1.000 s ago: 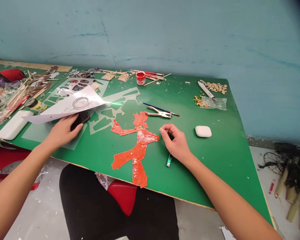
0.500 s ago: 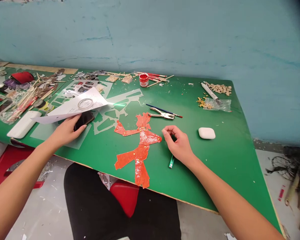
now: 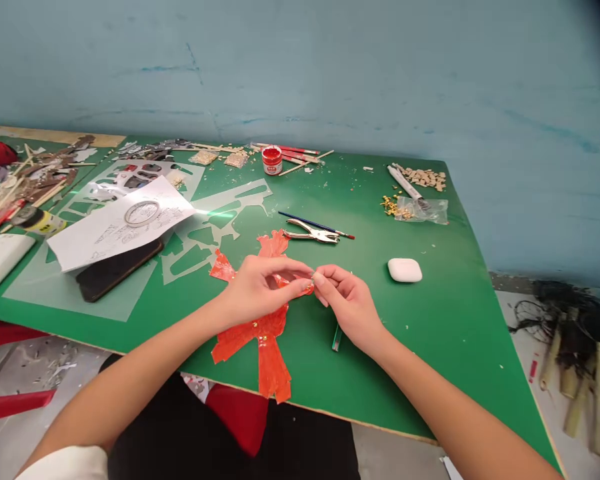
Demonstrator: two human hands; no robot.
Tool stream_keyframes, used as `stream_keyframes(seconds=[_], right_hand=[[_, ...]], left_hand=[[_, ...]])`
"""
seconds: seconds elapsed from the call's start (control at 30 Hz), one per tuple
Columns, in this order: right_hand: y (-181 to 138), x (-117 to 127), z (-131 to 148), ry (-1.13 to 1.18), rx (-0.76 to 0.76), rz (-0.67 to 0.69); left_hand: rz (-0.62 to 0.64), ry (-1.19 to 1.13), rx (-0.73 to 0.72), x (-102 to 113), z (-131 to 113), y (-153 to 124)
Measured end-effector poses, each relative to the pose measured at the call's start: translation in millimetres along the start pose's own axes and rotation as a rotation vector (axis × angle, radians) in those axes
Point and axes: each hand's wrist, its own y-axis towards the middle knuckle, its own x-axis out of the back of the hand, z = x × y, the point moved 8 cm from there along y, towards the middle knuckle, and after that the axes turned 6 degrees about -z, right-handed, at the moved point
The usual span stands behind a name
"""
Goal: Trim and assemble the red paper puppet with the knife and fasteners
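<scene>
An orange-red jointed paper figure [image 3: 275, 380] lies on the green table, its parts joined by small gold fasteners. My left hand [image 3: 263, 287] is over its upper body, hiding much of the torso. My right hand [image 3: 350, 303] meets it just right of the figure, fingertips against fingertips. Both hands are closed in a pinch at the same spot; whatever tiny thing is between them is too small to name. Partly under my right hand is a green-handled tool [image 3: 337, 338]. Just beyond the hands lie a silver hole punch [image 3: 313, 232] and a thin paintbrush [image 3: 316, 224].
On the left, a printed sheet [image 3: 115, 223] with a tape roll [image 3: 141, 213] overlaps a black phone [image 3: 117, 270]. A red paint jar [image 3: 272, 161] stands at the back. A white case [image 3: 405, 270], gold fasteners [image 3: 391, 205] and a plastic bag [image 3: 425, 209] lie right.
My left hand has left the phone and sheet and come right to my right hand, over the figure. The sheet has settled lower, and the view has shifted right.
</scene>
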Motion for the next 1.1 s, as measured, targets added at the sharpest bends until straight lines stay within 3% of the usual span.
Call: stream_keyframes(seconds=[0.1,0.27,0.43,0.6,0.8,0.93,1.1], right_hand=[[3,6,-2,0.096,-0.041,-0.039],[2,6,-6,0.090,-0.051,-0.056],[-2,4,-6,0.020,-0.001,-0.046],[-2,6,-5,-0.019,0.006,-0.024],[1,16,3,-0.083,0.090,-0.070],[2,18,6,-0.168,0.128,-0.088],[0,13,17,-0.266,0.278,-0.081]], left_hand=[[0.017,-0.089,0.017,-16,10,17],[0.061,-0.141,0.065,-18,32,13],[0.051,-0.125,0.028,-17,30,7],[0.094,-0.258,0.130,-21,34,5],[0.138,-0.419,0.231,-23,37,5],[0.124,-0.425,0.223,-21,38,7],[0.116,-0.326,0.189,-21,38,5]])
